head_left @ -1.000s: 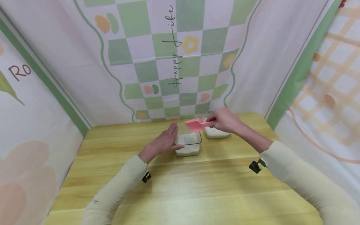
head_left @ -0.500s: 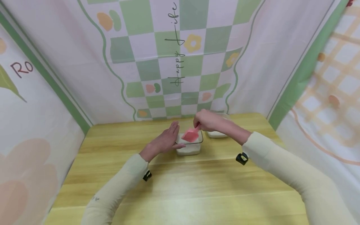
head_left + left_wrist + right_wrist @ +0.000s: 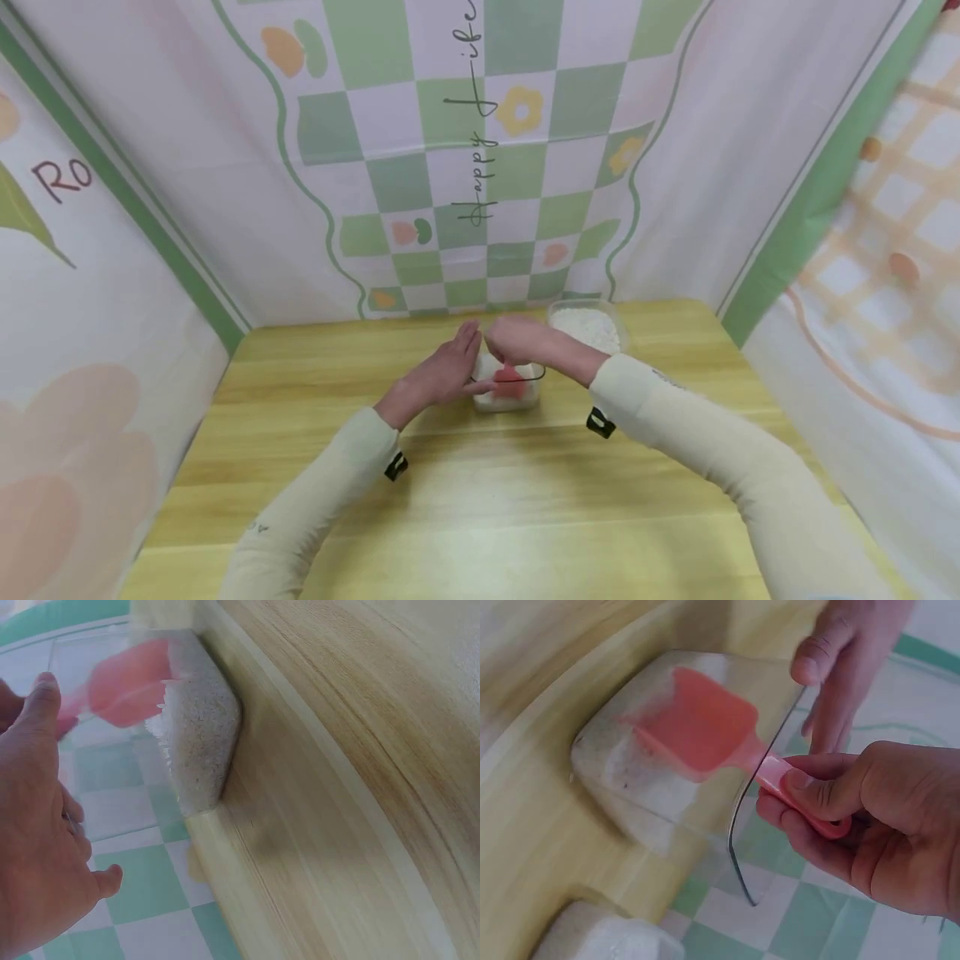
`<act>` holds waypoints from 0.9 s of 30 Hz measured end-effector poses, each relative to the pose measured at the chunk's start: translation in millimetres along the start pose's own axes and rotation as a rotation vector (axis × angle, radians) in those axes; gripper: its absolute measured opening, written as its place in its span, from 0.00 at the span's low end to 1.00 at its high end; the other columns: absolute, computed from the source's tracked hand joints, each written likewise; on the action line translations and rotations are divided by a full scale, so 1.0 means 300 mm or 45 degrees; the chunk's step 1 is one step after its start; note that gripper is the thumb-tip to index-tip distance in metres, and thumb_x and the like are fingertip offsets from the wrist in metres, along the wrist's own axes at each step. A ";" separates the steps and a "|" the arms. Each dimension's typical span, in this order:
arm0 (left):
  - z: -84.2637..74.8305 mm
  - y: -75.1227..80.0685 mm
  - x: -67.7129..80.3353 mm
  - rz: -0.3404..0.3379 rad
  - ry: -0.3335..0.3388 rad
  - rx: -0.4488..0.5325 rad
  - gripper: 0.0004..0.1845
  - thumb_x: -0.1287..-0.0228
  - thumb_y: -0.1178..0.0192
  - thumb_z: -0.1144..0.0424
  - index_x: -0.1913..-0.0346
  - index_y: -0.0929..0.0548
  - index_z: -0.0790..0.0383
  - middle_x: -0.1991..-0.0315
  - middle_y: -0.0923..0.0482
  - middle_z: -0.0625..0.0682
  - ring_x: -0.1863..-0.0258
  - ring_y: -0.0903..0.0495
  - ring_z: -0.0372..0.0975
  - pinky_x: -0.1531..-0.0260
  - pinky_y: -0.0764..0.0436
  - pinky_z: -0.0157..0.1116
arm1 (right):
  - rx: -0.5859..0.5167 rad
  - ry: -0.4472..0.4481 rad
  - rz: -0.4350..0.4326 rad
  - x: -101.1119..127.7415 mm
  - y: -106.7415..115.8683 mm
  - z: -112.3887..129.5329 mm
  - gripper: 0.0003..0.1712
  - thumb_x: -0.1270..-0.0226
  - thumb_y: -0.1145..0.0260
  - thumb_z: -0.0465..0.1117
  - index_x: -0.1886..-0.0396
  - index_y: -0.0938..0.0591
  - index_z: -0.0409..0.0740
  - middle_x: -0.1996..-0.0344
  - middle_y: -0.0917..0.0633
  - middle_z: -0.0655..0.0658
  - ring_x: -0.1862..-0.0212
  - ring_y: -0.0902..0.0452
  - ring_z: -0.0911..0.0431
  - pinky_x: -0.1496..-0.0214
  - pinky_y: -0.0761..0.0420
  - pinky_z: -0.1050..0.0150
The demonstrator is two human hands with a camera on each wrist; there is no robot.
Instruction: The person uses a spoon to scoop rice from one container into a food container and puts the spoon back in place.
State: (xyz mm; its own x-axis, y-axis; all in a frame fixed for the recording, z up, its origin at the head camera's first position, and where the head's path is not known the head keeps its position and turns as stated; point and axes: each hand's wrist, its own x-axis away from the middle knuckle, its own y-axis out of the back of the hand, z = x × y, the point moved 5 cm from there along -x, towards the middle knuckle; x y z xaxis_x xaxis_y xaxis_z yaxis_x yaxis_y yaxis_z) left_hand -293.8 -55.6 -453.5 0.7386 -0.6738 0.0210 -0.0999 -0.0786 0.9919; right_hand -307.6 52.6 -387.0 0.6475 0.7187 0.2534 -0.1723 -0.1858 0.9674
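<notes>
We read "Happy Life" in vertical script on the checkered backdrop (image 3: 480, 125); "Ro" appears on the left panel (image 3: 63, 179).

The scene is lit evenly and brightly from above, and a pale sheen is thrown on the near part of the bench (image 3: 480, 533), where only faint shadows are cast. Straight lines are bowed towards the edges of the head view. Both wrist views are dimmer and softened by blur.
</notes>
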 end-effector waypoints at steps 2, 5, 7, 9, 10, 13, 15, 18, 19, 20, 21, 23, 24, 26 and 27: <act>-0.005 0.003 0.000 -0.023 -0.019 0.008 0.53 0.30 0.51 0.33 0.23 0.50 0.76 0.21 0.58 0.69 0.19 0.57 0.53 0.28 0.33 0.48 | -0.078 -0.050 -0.010 -0.008 -0.011 -0.019 0.13 0.45 0.38 0.21 0.73 0.13 0.40 0.72 0.12 0.46 0.73 0.22 0.59 0.70 0.22 0.69; -0.009 0.000 0.001 -0.028 -0.035 0.016 0.53 0.30 0.51 0.33 0.24 0.49 0.76 0.21 0.58 0.70 0.20 0.56 0.54 0.29 0.33 0.48 | -0.170 -0.099 -0.115 -0.007 -0.019 -0.051 0.15 0.43 0.39 0.20 0.60 0.13 0.35 0.63 0.11 0.41 0.65 0.16 0.53 0.63 0.17 0.65; -0.008 -0.005 0.002 -0.009 -0.024 0.013 0.53 0.30 0.52 0.32 0.23 0.50 0.75 0.20 0.60 0.69 0.19 0.58 0.53 0.28 0.34 0.48 | -0.180 -0.133 -0.215 -0.001 -0.025 -0.073 0.17 0.41 0.34 0.23 0.51 0.16 0.34 0.57 0.13 0.39 0.59 0.16 0.50 0.59 0.15 0.62; -0.003 -0.010 0.004 0.013 -0.005 0.014 0.54 0.30 0.53 0.31 0.23 0.52 0.75 0.20 0.62 0.68 0.19 0.61 0.53 0.27 0.36 0.48 | -0.188 -0.177 -0.305 0.004 -0.032 -0.095 0.21 0.40 0.29 0.29 0.46 0.19 0.34 0.53 0.16 0.37 0.56 0.17 0.47 0.56 0.15 0.59; -0.001 -0.013 0.005 0.023 0.005 0.013 0.54 0.30 0.53 0.31 0.23 0.53 0.75 0.20 0.62 0.67 0.19 0.62 0.52 0.26 0.37 0.48 | -0.199 -0.204 -0.335 0.007 -0.037 -0.106 0.24 0.40 0.27 0.32 0.44 0.21 0.36 0.51 0.17 0.37 0.55 0.17 0.47 0.56 0.15 0.58; 0.002 -0.017 0.007 0.025 0.015 0.016 0.54 0.30 0.54 0.31 0.22 0.53 0.74 0.20 0.62 0.67 0.19 0.63 0.51 0.26 0.37 0.48 | -0.241 -0.256 -0.379 0.019 -0.043 -0.132 0.31 0.42 0.23 0.42 0.41 0.24 0.38 0.47 0.19 0.37 0.51 0.18 0.46 0.53 0.16 0.55; 0.003 -0.018 0.008 0.027 0.013 0.027 0.54 0.30 0.54 0.31 0.22 0.53 0.74 0.19 0.63 0.67 0.19 0.63 0.51 0.26 0.37 0.48 | -0.283 -0.260 -0.383 0.029 -0.040 -0.141 0.33 0.41 0.24 0.43 0.39 0.25 0.38 0.44 0.20 0.36 0.48 0.19 0.44 0.49 0.17 0.53; 0.006 -0.017 0.009 0.033 0.015 0.052 0.54 0.30 0.53 0.31 0.22 0.54 0.74 0.19 0.65 0.66 0.19 0.64 0.51 0.26 0.37 0.48 | -0.343 -0.257 -0.389 0.048 -0.024 -0.154 0.32 0.36 0.27 0.45 0.37 0.26 0.36 0.42 0.20 0.35 0.44 0.20 0.42 0.43 0.19 0.50; 0.008 -0.016 0.009 0.033 0.017 0.062 0.54 0.30 0.53 0.32 0.22 0.55 0.74 0.19 0.65 0.66 0.19 0.64 0.51 0.26 0.37 0.49 | -0.362 -0.262 -0.395 0.057 -0.017 -0.160 0.31 0.34 0.29 0.45 0.36 0.26 0.36 0.41 0.21 0.34 0.42 0.21 0.42 0.41 0.20 0.49; 0.010 -0.015 0.008 0.032 0.020 0.077 0.54 0.30 0.52 0.32 0.22 0.56 0.74 0.19 0.66 0.66 0.19 0.64 0.51 0.26 0.38 0.49 | -0.381 -0.263 -0.408 0.067 -0.010 -0.168 0.31 0.33 0.30 0.45 0.36 0.26 0.35 0.40 0.21 0.34 0.41 0.22 0.41 0.39 0.21 0.48; 0.014 -0.014 0.009 0.035 0.031 0.105 0.55 0.30 0.51 0.32 0.22 0.58 0.73 0.19 0.67 0.65 0.19 0.65 0.51 0.25 0.39 0.50 | -0.400 -0.263 -0.422 0.076 -0.003 -0.177 0.31 0.32 0.31 0.45 0.35 0.27 0.35 0.40 0.21 0.34 0.40 0.22 0.41 0.39 0.21 0.47; 0.026 -0.012 0.012 0.031 0.055 0.156 0.56 0.31 0.50 0.32 0.21 0.62 0.72 0.19 0.68 0.65 0.19 0.66 0.50 0.24 0.44 0.53 | -0.475 -0.284 -0.454 0.098 0.009 -0.202 0.31 0.30 0.33 0.45 0.33 0.28 0.35 0.38 0.22 0.33 0.38 0.24 0.40 0.36 0.24 0.45; 0.035 -0.011 0.015 0.027 0.068 0.177 0.57 0.31 0.51 0.32 0.21 0.65 0.71 0.19 0.70 0.64 0.19 0.67 0.51 0.24 0.47 0.55 | -0.503 -0.293 -0.474 0.112 0.015 -0.215 0.32 0.30 0.33 0.45 0.32 0.29 0.35 0.37 0.22 0.33 0.36 0.25 0.40 0.34 0.25 0.44; 0.058 -0.004 0.027 0.015 0.110 0.239 0.57 0.30 0.51 0.32 0.21 0.70 0.67 0.19 0.74 0.62 0.19 0.71 0.51 0.23 0.54 0.58 | -0.539 -0.305 -0.522 0.143 0.024 -0.247 0.33 0.30 0.34 0.44 0.30 0.31 0.34 0.35 0.24 0.32 0.35 0.27 0.38 0.32 0.29 0.42; 0.073 0.001 0.035 0.004 0.139 0.271 0.57 0.30 0.52 0.33 0.22 0.73 0.65 0.19 0.77 0.61 0.19 0.73 0.50 0.23 0.58 0.59 | -0.552 -0.325 -0.546 0.161 0.023 -0.267 0.34 0.29 0.35 0.44 0.29 0.32 0.35 0.33 0.26 0.32 0.33 0.29 0.38 0.30 0.31 0.41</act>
State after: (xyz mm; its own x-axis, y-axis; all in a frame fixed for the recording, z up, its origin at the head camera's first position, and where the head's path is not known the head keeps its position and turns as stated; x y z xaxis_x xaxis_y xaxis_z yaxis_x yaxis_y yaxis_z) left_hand -300.7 -78.8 -455.8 0.8046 -0.5918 0.0491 -0.2321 -0.2373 0.9433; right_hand -337.1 139.7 -368.3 0.8716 0.4779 -0.1094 -0.1088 0.4061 0.9073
